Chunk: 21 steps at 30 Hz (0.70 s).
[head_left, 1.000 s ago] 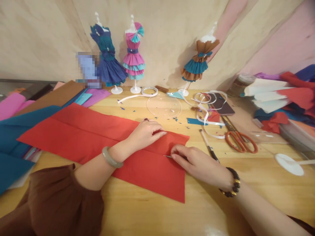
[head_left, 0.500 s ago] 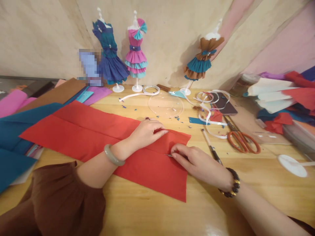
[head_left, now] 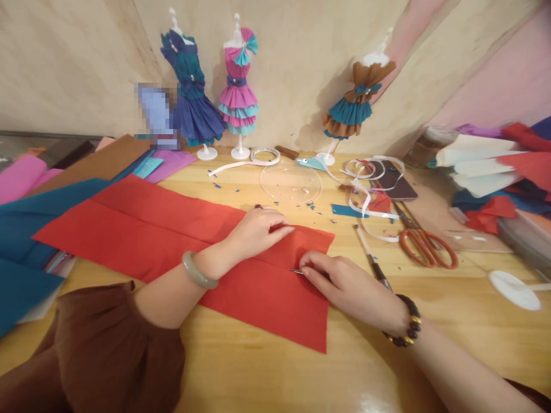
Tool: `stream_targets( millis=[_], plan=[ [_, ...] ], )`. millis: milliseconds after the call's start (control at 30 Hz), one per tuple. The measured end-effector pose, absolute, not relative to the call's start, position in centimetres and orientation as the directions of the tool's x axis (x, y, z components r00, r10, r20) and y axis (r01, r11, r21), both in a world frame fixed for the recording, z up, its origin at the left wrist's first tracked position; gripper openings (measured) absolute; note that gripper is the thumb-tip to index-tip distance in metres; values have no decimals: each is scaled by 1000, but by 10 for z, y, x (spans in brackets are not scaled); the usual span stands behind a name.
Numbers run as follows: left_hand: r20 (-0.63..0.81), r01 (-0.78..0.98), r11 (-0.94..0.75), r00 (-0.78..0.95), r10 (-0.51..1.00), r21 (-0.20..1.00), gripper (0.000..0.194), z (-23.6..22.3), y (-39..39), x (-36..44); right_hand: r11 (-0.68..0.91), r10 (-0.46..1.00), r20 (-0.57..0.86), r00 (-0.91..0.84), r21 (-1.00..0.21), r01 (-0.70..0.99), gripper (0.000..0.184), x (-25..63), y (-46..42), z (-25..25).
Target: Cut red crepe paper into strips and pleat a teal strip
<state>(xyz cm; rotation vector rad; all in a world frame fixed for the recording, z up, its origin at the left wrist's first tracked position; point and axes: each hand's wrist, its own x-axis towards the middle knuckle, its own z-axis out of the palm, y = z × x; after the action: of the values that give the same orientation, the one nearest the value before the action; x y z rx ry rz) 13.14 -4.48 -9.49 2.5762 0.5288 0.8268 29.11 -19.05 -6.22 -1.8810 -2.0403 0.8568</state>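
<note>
A large red sheet (head_left: pixel 267 304), which looks like crepe paper, lies slantwise on the table with a crease along its length. My left hand (head_left: pixel 262 229) rests palm down on its upper right part, thumb stretched to the right; the other fingertips are mostly hidden. Near the right edge, my right hand (head_left: pixel 340 278) is closed in a pinch around a thin pointed metal piece (head_left: pixel 296 271). The tip of this piece points left, at the crease. Most of it is hidden by my fingers, so I cannot tell its kind.
Three small dress forms wear paper dresses: blue (head_left: pixel 196 109), pink (head_left: pixel 239 94) and brown-teal (head_left: pixel 350 109). Orange-handled scissors (head_left: pixel 424 246), a black-and-white pen-like stick (head_left: pixel 374 267), white ribbon (head_left: pixel 365 201) and a phone (head_left: pixel 398 183) lie right. Coloured sheets (head_left: pixel 26 241) are stacked left.
The whole view has shifted slightly. Both hands keep nearly the same place on the red sheet, and the metal piece stays in my right fingers.
</note>
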Motion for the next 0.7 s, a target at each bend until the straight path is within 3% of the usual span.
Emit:
stream_targets(
  millis=[700],
  plan=[
    [449,225,-840,761,468,494,26,-95,-44,132,-5,965,-222,-142,-553,833,21,284,-190,-60]
  ],
)
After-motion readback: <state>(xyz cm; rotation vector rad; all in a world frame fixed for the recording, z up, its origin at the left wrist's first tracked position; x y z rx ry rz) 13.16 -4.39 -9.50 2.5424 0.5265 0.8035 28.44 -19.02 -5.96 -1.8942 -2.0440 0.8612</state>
